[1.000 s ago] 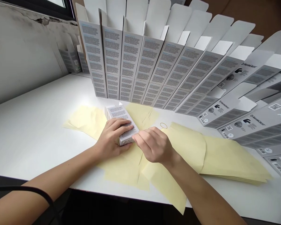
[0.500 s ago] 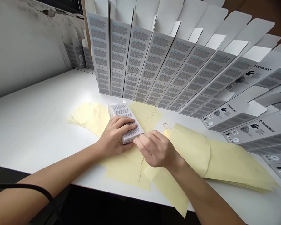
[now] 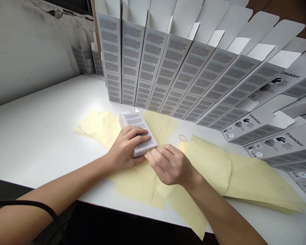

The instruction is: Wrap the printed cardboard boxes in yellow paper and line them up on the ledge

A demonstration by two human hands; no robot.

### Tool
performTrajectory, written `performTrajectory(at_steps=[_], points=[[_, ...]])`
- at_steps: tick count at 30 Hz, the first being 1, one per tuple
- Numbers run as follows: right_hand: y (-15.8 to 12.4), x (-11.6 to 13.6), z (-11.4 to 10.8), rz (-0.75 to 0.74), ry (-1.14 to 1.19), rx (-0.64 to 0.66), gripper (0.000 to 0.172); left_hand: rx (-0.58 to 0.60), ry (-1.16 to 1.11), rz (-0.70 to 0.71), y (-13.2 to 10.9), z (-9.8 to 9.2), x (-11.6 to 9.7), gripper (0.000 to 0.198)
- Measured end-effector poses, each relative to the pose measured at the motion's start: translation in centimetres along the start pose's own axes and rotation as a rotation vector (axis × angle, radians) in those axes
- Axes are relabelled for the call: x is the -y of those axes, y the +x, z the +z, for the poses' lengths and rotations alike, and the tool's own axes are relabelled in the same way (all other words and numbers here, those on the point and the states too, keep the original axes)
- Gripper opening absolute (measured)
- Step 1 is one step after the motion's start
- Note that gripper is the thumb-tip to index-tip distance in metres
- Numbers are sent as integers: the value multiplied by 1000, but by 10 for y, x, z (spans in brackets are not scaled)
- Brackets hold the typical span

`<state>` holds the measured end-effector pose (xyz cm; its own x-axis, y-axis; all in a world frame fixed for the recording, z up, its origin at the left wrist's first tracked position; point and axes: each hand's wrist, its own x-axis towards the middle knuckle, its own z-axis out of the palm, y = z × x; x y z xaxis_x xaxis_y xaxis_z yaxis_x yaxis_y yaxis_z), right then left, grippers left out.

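A small white printed box (image 3: 140, 119) lies tilted on yellow paper (image 3: 140, 190), its text-covered side facing up. Wrapped over that box is my left hand (image 3: 126, 146), fingers across the top and thumb along the near edge. My right hand (image 3: 168, 163) is closed in a pinch at the box's near right corner. Whatever its fingertips hold, if anything, is hidden. At the far end of the box a small white flap sticks up.
Tall printed cartons (image 3: 153, 68) with raised flaps stand in a row behind. SilverCrest boxes (image 3: 275, 143) are at the right. A rubber band (image 3: 183, 137) lies beside stacked yellow sheets (image 3: 255, 180). A black cable (image 3: 28, 203) crosses the lower left, near the table's front edge.
The view has shifted very slightly. My right hand has dipped a little at the box's near corner; my left hand keeps its hold on the box.
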<state>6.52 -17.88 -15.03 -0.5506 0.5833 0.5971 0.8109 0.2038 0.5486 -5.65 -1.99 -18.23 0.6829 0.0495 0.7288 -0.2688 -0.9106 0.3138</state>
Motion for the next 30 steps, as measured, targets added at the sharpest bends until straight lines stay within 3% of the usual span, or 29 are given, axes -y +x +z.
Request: performTrajectory(at_steps=[4,6,9,13,15,18,22,30], points=[[1,0,-4,45,93,-42,8,-10,2,4,0,0,1,45],[4,-2,-8,237,244,-116,7,-14,-1,10,-1,1,1,47],[12,-9,-13,642,559,-181,7,-16,-7,19,-1,1,2,48],[20,-21,-13,902,929,47,6,-26,-6,18,0,0,1,44],[22,-25,-10,935,1018,160,5,-21,-3,16,0,0,1,40],[22,-29,-3,943,1078,211,5,-15,0,16,1,0,0,37],[19,-29,3,908,1105,215,6,-5,2,2,2,0,-1,36],[10,-27,5,668,981,165,7,-2,6,-7,0,-1,-2,35]])
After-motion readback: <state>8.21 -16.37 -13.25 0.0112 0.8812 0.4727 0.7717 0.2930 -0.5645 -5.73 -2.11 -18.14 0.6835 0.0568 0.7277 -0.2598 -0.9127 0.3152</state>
